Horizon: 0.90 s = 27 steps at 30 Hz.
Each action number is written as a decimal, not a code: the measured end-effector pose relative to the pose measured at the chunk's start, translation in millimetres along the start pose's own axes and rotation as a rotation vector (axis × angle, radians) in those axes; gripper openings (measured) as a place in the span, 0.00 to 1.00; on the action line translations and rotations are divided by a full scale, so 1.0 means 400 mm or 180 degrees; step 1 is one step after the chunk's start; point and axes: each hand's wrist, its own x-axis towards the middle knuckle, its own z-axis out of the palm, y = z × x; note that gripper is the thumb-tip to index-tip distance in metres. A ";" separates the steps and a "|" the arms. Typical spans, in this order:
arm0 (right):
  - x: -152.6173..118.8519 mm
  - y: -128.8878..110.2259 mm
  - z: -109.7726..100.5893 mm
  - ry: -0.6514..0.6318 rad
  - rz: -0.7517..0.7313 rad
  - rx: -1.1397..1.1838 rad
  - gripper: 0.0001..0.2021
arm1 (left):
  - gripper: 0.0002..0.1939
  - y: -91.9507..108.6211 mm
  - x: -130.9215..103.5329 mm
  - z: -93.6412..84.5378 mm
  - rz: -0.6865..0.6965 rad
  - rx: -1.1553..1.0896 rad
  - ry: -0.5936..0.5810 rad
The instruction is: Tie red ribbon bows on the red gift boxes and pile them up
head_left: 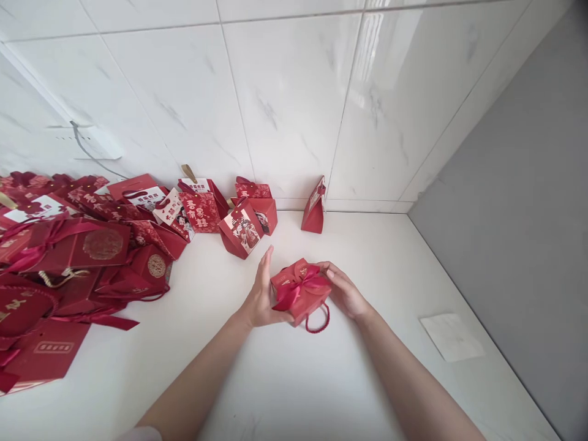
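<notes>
Between my two hands is a red gift box (309,301) with a dark pink ribbon bow (301,286) on top. A twisted red cord handle (318,331) loops out from its near side. My left hand (265,300) grips the box from the left, thumb along the near edge and the other fingers raised at the far left corner. On the other side, my right hand (345,291) has its curled fingers against the far right corner. The box's underside is hidden.
Many red gift boxes and bags (87,269) are heaped at the left. Several printed boxes (243,229) stand near the tiled wall, with a single red box (314,211) farther right. A white paper (451,337) lies at the right. A cable (92,153) runs from a wall socket.
</notes>
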 end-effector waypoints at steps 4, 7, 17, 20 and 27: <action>0.012 0.012 -0.012 0.0190 -0.0287 0.0076 0.18 | 0.58 -0.023 0.013 0.005 -0.0518 0.0445 0.0196; 0.021 0.021 -0.017 0.0257 -0.0409 0.0014 0.25 | 0.40 -0.056 0.019 0.002 -0.1058 0.0210 0.0474; 0.012 0.019 -0.009 -0.0034 -0.0562 -0.0764 0.35 | 0.43 0.005 0.060 -0.006 -0.0309 -0.0245 -0.0404; 0.020 0.024 -0.006 -0.0013 -0.0590 -0.0770 0.35 | 0.33 -0.004 0.079 0.002 -0.0334 -0.0678 -0.0403; 0.037 0.040 -0.004 0.0135 -0.0835 -0.0861 0.35 | 0.35 -0.052 0.103 0.063 -0.1010 -0.2083 0.0380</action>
